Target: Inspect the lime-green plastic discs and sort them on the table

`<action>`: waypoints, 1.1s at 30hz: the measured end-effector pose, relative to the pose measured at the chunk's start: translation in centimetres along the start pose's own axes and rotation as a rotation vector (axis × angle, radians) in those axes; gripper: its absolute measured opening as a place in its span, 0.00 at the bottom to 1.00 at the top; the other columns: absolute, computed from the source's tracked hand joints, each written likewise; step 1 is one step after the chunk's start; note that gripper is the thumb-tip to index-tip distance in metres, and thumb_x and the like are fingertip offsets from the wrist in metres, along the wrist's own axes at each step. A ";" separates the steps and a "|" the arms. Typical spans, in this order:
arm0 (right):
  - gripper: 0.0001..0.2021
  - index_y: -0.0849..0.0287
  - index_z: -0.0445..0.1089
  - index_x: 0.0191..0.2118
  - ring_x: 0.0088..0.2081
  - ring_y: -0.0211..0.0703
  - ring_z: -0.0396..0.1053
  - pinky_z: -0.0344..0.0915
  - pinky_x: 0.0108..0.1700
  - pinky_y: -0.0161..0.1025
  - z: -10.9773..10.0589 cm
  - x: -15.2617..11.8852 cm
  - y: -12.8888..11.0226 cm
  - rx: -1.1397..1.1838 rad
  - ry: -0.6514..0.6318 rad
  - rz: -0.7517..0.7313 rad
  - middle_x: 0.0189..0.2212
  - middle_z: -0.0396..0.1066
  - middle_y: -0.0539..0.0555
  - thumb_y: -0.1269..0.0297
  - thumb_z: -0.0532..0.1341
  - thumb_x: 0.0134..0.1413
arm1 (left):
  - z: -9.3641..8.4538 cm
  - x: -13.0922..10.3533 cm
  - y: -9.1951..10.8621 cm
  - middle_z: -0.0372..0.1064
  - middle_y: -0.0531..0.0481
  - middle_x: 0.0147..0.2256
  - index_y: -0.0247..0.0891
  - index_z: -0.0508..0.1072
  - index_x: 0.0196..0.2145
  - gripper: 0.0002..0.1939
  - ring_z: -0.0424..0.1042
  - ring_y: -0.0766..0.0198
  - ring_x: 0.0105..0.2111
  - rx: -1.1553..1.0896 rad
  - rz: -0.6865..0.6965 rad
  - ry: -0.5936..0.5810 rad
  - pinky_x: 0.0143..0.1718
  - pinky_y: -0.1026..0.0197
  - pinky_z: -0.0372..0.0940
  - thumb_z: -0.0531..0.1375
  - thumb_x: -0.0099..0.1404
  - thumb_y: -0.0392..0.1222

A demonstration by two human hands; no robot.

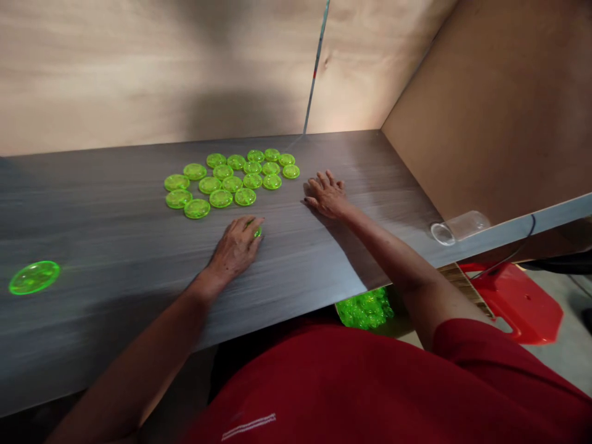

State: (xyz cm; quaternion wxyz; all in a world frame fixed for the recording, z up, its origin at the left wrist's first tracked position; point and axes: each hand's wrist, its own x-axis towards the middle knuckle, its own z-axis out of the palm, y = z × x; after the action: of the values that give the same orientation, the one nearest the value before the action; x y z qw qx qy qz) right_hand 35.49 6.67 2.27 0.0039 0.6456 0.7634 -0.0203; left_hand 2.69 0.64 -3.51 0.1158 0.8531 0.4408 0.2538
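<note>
Several round, clear yellow-green discs (232, 184) lie flat in a cluster on the grey wood-grain table (287, 246). Just in front of the cluster, my left hand (235, 248) has its fingers wrapped over a green disc (258, 232), which shows only in part beneath the fingertips. To the right of the cluster, my right hand (326, 193) rests on the table with its fingers spread and nothing in it. A single green disc (34, 277) lies apart at the far left.
Wooden panels stand behind (139, 74) and to the right (499, 111). A clear plastic cup (460, 227) lies on its side near the right edge. Below the front edge are a container of green pieces (365, 308) and a red stool (522, 302).
</note>
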 end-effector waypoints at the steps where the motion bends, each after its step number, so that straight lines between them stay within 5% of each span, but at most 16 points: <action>1: 0.34 0.62 0.61 0.82 0.85 0.82 0.41 0.54 0.76 0.82 -0.5 1.1 0.1 -0.001 0.006 0.031 0.85 0.48 0.76 0.51 0.55 0.81 | 0.0 0.0 0.0 0.77 0.35 0.65 0.40 0.78 0.66 0.23 0.76 0.42 0.66 -0.006 -0.004 0.006 0.73 0.34 0.71 0.56 0.79 0.41; 6: 0.35 0.62 0.63 0.81 0.81 0.80 0.49 0.56 0.74 0.76 -2.6 5.7 -1.9 0.038 0.138 0.038 0.81 0.57 0.76 0.53 0.61 0.77 | -0.4 0.1 0.4 0.79 0.34 0.65 0.41 0.81 0.61 0.20 0.76 0.40 0.65 0.000 -0.017 0.001 0.71 0.35 0.72 0.58 0.78 0.41; 11: 0.29 0.62 0.70 0.75 0.70 0.75 0.63 0.62 0.68 0.69 -1.5 8.4 -4.4 0.075 0.107 0.013 0.70 0.72 0.75 0.64 0.61 0.73 | -1.3 -0.2 0.9 0.83 0.40 0.61 0.46 0.84 0.57 0.16 0.78 0.40 0.58 0.035 -0.058 0.022 0.65 0.35 0.74 0.62 0.76 0.41; 16: 0.27 0.61 0.73 0.72 0.66 0.70 0.64 0.63 0.66 0.63 0.0 9.6 -4.0 0.118 0.107 0.040 0.67 0.72 0.72 0.72 0.54 0.72 | -1.4 -0.5 0.4 0.85 0.41 0.58 0.46 0.85 0.55 0.15 0.79 0.42 0.56 -0.015 -0.059 0.054 0.64 0.37 0.74 0.63 0.75 0.42; 20: 0.25 0.60 0.76 0.65 0.61 0.65 0.69 0.64 0.65 0.60 0.2 8.8 -2.8 0.255 0.113 0.017 0.62 0.76 0.69 0.71 0.62 0.64 | -1.8 -0.2 0.6 0.85 0.41 0.54 0.45 0.86 0.51 0.14 0.80 0.42 0.55 -0.102 -0.119 0.067 0.66 0.36 0.74 0.65 0.71 0.43; 23: 0.26 0.57 0.75 0.64 0.49 0.56 0.73 0.71 0.54 0.51 0.2 6.4 -2.4 0.592 0.075 -0.046 0.48 0.79 0.59 0.65 0.67 0.60 | -2.6 0.1 1.4 0.85 0.43 0.51 0.46 0.87 0.49 0.14 0.81 0.43 0.55 -0.356 -0.262 0.125 0.64 0.39 0.75 0.68 0.67 0.47; 25: 0.28 0.54 0.73 0.66 0.41 0.49 0.73 0.73 0.45 0.44 0.4 4.1 -2.8 1.056 -0.021 -0.123 0.40 0.78 0.53 0.59 0.68 0.60 | -3.1 0.4 2.0 0.86 0.42 0.50 0.44 0.87 0.51 0.18 0.82 0.44 0.53 -0.682 -0.428 0.141 0.55 0.44 0.79 0.69 0.66 0.51; 28: 0.30 0.52 0.71 0.68 0.37 0.44 0.76 0.77 0.39 0.40 1.0 0.9 -4.2 1.675 -0.194 -0.235 0.42 0.80 0.51 0.53 0.68 0.61 | -3.5 0.8 2.6 0.85 0.38 0.47 0.37 0.86 0.53 0.24 0.84 0.44 0.48 -1.173 -0.613 0.076 0.38 0.53 0.77 0.68 0.65 0.53; 33: 0.30 0.53 0.71 0.66 0.38 0.43 0.82 0.83 0.41 0.39 1.7 -1.3 -6.0 1.995 -0.372 -0.321 0.44 0.84 0.52 0.55 0.69 0.59 | -3.5 1.2 2.8 0.85 0.35 0.46 0.34 0.84 0.54 0.22 0.84 0.48 0.43 -1.480 -0.659 -0.010 0.33 0.56 0.76 0.64 0.69 0.50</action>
State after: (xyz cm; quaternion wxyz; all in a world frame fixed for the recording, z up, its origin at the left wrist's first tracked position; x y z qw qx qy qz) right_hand 29.72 4.38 0.81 -0.4188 0.2319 0.4636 -0.7456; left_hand 3.36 -0.14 0.98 0.7211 0.3831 0.3867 0.4287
